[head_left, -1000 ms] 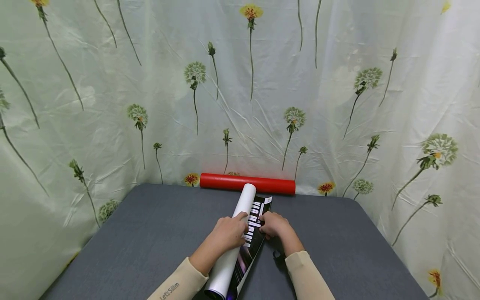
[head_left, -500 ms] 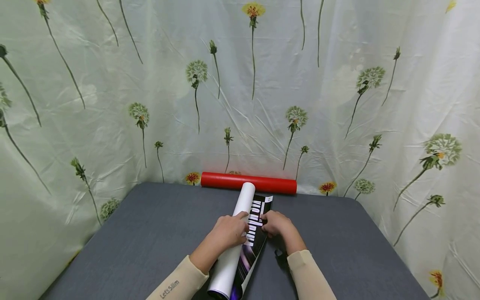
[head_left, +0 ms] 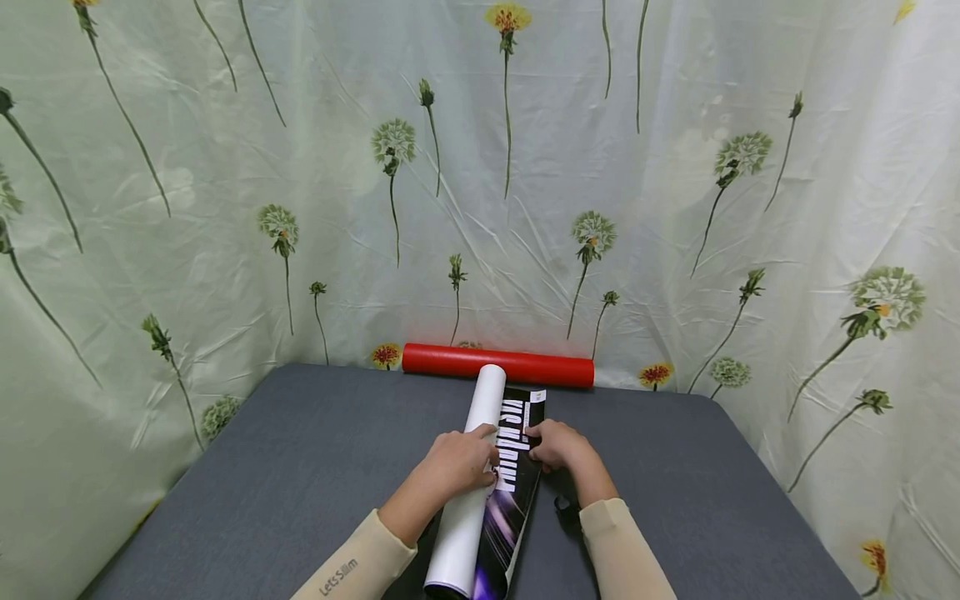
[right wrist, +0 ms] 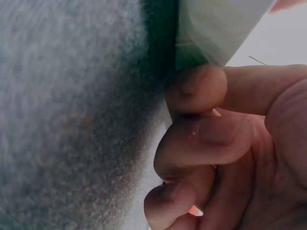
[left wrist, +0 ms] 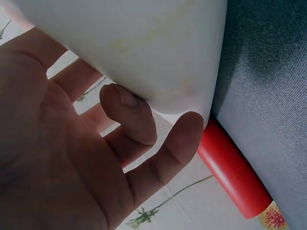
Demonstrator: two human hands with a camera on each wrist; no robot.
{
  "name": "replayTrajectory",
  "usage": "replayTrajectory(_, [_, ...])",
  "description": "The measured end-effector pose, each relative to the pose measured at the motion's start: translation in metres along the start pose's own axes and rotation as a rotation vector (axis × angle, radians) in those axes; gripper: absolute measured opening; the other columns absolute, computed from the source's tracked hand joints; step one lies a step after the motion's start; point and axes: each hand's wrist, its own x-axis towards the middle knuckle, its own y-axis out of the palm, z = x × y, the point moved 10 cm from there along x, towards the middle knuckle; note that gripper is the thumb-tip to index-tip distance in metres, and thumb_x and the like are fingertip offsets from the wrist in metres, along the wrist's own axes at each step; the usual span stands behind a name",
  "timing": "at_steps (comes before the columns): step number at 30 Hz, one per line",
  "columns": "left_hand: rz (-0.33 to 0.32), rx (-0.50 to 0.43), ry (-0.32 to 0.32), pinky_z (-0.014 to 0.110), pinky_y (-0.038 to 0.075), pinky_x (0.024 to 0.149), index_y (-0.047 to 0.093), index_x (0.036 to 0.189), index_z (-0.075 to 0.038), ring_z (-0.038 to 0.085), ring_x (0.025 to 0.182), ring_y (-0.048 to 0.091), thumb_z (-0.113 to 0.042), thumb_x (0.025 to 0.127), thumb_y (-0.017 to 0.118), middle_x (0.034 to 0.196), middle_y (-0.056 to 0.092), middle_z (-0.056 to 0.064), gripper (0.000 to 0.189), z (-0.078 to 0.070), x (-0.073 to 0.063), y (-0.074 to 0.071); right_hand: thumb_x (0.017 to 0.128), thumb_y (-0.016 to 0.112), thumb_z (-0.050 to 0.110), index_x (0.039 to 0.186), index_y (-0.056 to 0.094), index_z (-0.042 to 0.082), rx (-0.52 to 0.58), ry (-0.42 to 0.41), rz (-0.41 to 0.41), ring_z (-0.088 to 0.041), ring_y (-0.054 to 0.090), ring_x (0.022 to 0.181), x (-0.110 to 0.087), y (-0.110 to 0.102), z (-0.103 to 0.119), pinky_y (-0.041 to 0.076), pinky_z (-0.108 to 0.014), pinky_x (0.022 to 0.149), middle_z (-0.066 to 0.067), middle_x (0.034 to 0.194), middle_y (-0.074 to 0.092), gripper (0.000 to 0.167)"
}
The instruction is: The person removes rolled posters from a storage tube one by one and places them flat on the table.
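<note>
A partly unrolled poster [head_left: 504, 527] lies lengthwise on the table, its back white and its printed face black and purple with large white lettering. My left hand [head_left: 452, 465] rests over the white roll [head_left: 489, 398], fingers bent at its right side; the left wrist view shows fingertips at the white surface. On the right, my right hand [head_left: 561, 447] pinches the poster's free long edge between thumb and fingers. The right wrist view shows that hand [right wrist: 211, 129] with bent fingers at the corner of the sheet, low over the table.
A red roll [head_left: 498, 365] lies crosswise at the table's back edge, just behind the poster's far end. A small black item [head_left: 564, 505] lies beside the right wrist. Behind the grey table [head_left: 300, 467] hangs a flower-printed curtain [head_left: 337, 167].
A wider strip of the printed face shows as the right hand moves slightly right with the edge. The white roll's near end has shifted a little right; the left hand stays almost in place.
</note>
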Motion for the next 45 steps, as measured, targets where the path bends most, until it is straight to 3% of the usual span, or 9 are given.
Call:
replayTrajectory(9, [0.005,-0.022,-0.025,0.038,0.058,0.068,0.081,0.105,-0.029,0.024,0.079,0.068,-0.043,0.087,0.086,0.145,0.062,0.002,0.024,0.001,-0.001,-0.002,0.098,0.071,0.014,0.149,0.063,0.018,0.014,0.02,0.003,-0.015,0.058,0.055,0.001,-0.001,-0.005,0.041,-0.028,0.059,-0.005,0.063,0.066,0.052])
replayTrajectory(17, [0.039,-0.029,-0.036,0.037,0.058,0.072,0.082,0.107,-0.03,0.023,0.083,0.067,-0.035,0.091,0.083,0.151,0.061,-0.003,0.017,0.002,-0.001,0.001,0.099,0.072,0.014,0.149,0.063,0.016,0.025,0.015,0.006,-0.016,0.056,0.056,0.0,0.0,-0.005,0.042,-0.028,0.059,-0.006,0.065,0.067,0.05])
replayTrajectory(24, [0.001,-0.04,-0.045,0.037,0.057,0.069,0.082,0.103,-0.028,0.022,0.078,0.065,-0.041,0.087,0.087,0.144,0.063,0.002,0.022,0.005,-0.002,-0.005,0.099,0.071,0.012,0.148,0.063,0.015,0.025,0.009,0.003,-0.016,0.055,0.056,0.0,-0.002,-0.008,0.042,-0.028,0.058,-0.006,0.064,0.067,0.05])
replayTrajectory(32, [0.041,-0.031,-0.053,0.039,0.059,0.075,0.083,0.107,-0.029,0.023,0.086,0.067,-0.033,0.09,0.084,0.149,0.062,-0.001,0.017,0.006,-0.002,-0.001,0.099,0.071,0.01,0.149,0.063,0.014,0.038,0.009,0.009,-0.015,0.055,0.056,0.001,-0.001,-0.009,0.042,-0.027,0.058,-0.006,0.064,0.066,0.051])
replayTrajectory(40, [0.012,-0.021,-0.049,0.038,0.059,0.071,0.083,0.103,-0.027,0.023,0.081,0.067,-0.04,0.087,0.087,0.144,0.064,0.0,0.021,0.007,-0.002,-0.002,0.1,0.071,0.011,0.149,0.063,0.015,0.037,0.019,0.006,-0.017,0.055,0.057,0.0,-0.001,-0.009,0.042,-0.029,0.059,-0.007,0.066,0.068,0.05])
replayTrajectory(45, [0.01,-0.02,-0.06,0.038,0.06,0.072,0.083,0.103,-0.025,0.023,0.081,0.067,-0.035,0.086,0.088,0.142,0.064,0.002,0.02,0.008,0.0,-0.002,0.1,0.07,0.012,0.15,0.062,0.016,0.032,0.03,0.008,-0.017,0.056,0.058,0.001,-0.001,-0.011,0.042,-0.029,0.06,-0.007,0.067,0.068,0.05])
